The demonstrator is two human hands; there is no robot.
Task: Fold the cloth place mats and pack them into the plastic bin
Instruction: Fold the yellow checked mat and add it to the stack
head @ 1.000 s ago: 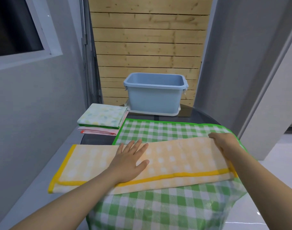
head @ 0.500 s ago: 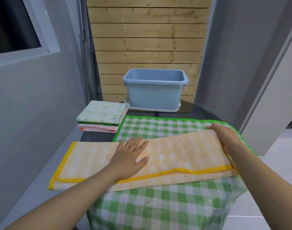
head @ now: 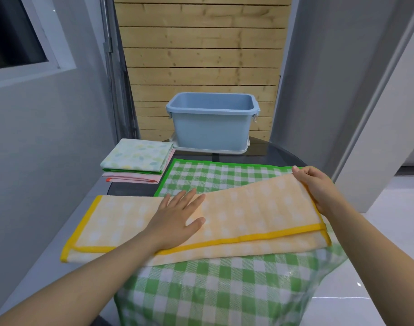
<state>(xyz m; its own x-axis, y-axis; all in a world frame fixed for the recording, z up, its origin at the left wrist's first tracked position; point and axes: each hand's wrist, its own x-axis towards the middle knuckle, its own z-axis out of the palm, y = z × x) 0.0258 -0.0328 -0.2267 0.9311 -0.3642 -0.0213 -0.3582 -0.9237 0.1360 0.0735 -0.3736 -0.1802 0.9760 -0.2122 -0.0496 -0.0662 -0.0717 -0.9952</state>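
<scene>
Yellow checked place mat (head: pixel 248 215) folded once lengthwise, lying across a green checked place mat (head: pixel 215 177) spread flat on a dark round table (head: pixel 271 151). Left end of the yellow mat reaching past the green one and past the table edge onto a grey ledge (head: pixel 48 234); near side of the green mat hanging down over the table edge.

Left hand (head: pixel 177 222) flat on the middle of the yellow mat, fingers straight and a little spread, palm pressing the cloth down. Right hand (head: pixel 316 187) at the right end of the same mat, fingers curled over the far corner and pinching the edge, this end lifted a little off the green mat. The two hands well apart, one at the centre and one at the end.

Light blue plastic bin (head: pixel 213 123) at the far side of the table, open at the top, standing on a white lid or tray (head: pixel 210 150); inside not visible enough to tell the contents. Stack of folded place mats (head: pixel 137 163) left of the bin and just beside the far left corner of the green mat: leaf-patterned one on top, green edge under it, pink one at the bottom.

Wooden plank wall (head: pixel 201 55) behind the bin, window (head: pixel 13 36) at the upper left.
</scene>
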